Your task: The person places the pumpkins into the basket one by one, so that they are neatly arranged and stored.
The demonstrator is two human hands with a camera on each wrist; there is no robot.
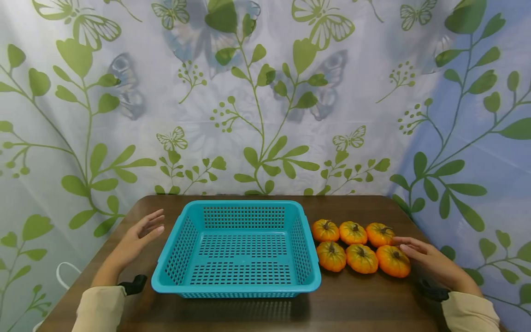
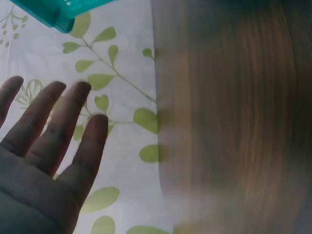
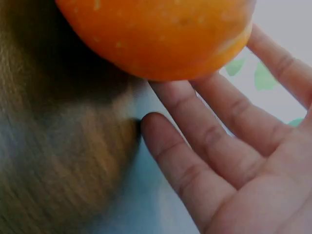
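Several small orange pumpkins stand in two rows at the right of the table. At the front right pumpkin (image 1: 393, 261) is my right hand (image 1: 433, 262), its fingers extended along the far right side. In the right wrist view that pumpkin (image 3: 165, 39) hides some of the fingertips, and whether they touch it I cannot tell. A turquoise plastic basket (image 1: 236, 288) with nothing in it sits left of the pumpkins. To the basket's left, my left hand (image 1: 134, 237) hovers with loosely extended fingers and holds nothing; the left wrist view shows the fingers (image 2: 58, 117) spread.
The dark wooden table (image 1: 352, 304) reaches back to a curtain (image 1: 265, 92) printed with leaves and butterflies. A white cable (image 1: 62, 272) hangs by the table's left edge. Black straps (image 1: 133, 285) circle both wrists.
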